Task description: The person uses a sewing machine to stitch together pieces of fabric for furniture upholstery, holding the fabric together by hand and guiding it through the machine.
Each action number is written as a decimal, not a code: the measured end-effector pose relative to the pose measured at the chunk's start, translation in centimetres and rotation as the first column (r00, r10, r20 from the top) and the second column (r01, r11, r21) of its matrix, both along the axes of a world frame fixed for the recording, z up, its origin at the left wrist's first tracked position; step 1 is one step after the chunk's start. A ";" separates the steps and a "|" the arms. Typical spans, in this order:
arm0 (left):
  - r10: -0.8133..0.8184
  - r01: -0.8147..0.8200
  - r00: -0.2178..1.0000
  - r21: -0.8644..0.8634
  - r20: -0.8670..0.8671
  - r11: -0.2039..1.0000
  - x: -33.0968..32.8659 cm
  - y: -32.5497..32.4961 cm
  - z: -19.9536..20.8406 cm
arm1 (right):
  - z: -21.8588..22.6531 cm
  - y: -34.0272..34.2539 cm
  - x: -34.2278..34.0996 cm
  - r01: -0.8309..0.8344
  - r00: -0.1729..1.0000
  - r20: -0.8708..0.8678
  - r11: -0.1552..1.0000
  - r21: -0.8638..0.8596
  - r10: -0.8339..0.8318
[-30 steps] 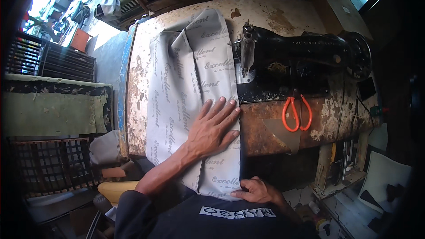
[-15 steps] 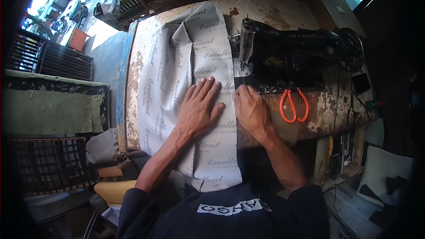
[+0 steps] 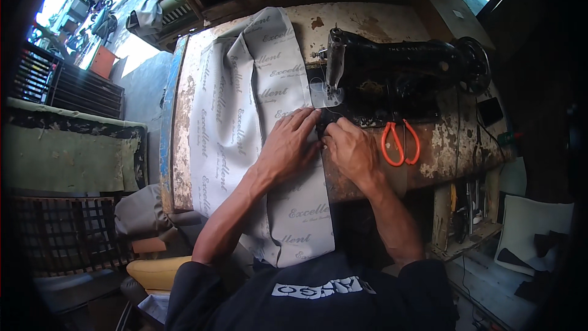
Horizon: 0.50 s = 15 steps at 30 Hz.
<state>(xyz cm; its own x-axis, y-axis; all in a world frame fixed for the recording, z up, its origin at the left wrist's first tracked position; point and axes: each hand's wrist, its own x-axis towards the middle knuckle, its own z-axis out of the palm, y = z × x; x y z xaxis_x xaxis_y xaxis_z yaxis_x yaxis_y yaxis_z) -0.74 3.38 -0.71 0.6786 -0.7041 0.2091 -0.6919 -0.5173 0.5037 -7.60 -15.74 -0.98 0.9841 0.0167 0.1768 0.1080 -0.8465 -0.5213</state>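
A long grey-white printed fabric sheet [image 3: 285,92], folded and creased, lies over the table and runs down to my lap. My left hand [image 3: 288,144] lies on its right edge, fingers bent together and thumb drawn in, gripping that edge. Close beside it, my right hand [image 3: 352,150] has its fingers curled in a pinch at the same edge; the fingertips are partly hidden. Just beyond both hands stands a black sewing machine [image 3: 392,64], its needle area [image 3: 331,93] over a shiny plate with thread by it. Orange-handled scissors [image 3: 401,144] rest right of my right hand.
The worn table [image 3: 180,110] has peeling paint and a blue left edge. On the left are a green padded panel [image 3: 73,153] and a webbed frame [image 3: 67,230]. A wooden rack with tools [image 3: 468,208] stands at the lower right, beside a pale cushion piece [image 3: 530,236].
My left hand has gone from lying flat on the fabric to bending at its right edge, nearer my right hand. The view has shifted slightly.
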 end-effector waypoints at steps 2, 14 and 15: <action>-0.014 0.014 1.000 0.013 0.012 1.000 0.3 -0.1 0.2 | 0.1 -0.5 0.0 -0.030 0.999 0.022 0.995 0.094 0.028; -0.135 0.149 0.958 0.034 -0.255 0.988 4.5 -0.4 3.4 | 6.0 -4.3 -3.2 0.383 0.894 0.246 0.924 0.011 -0.374; -0.157 0.177 0.951 0.051 -0.265 0.983 4.7 -0.8 3.9 | 5.3 -5.8 -4.4 0.452 0.887 0.217 0.861 -0.234 -0.407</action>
